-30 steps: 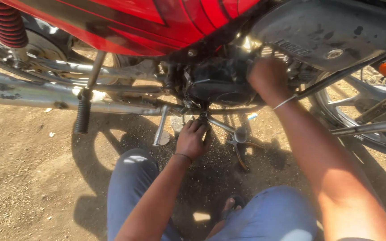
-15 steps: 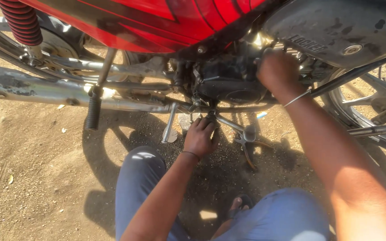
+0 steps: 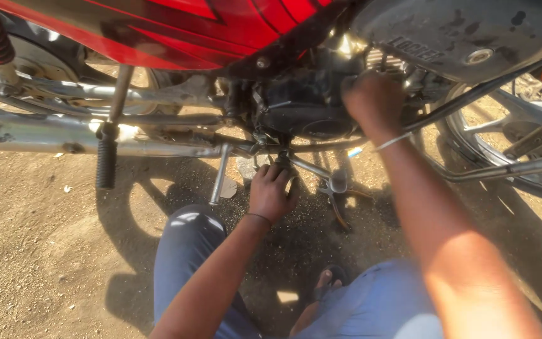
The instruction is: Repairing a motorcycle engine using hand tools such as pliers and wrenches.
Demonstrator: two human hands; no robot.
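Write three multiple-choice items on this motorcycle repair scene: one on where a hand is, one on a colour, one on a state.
1. Where is the left hand?
A. Under the engine, at its underside
B. On the rear spring
C. Flat on the ground

2. What colour is the body panel above the engine?
A. Blue
B. Red
C. White

3. How does the ground look?
A. Wet and puddled
B. Paved
C. Dry, sandy dirt

Key:
1 A, the fingers reach up to the parts below the dark engine block.
2 B, the panel is bright red with dark stripes.
3 C, the soil is loose, sunlit and dry, with sharp shadows.

The right hand rests higher, against the engine's side.
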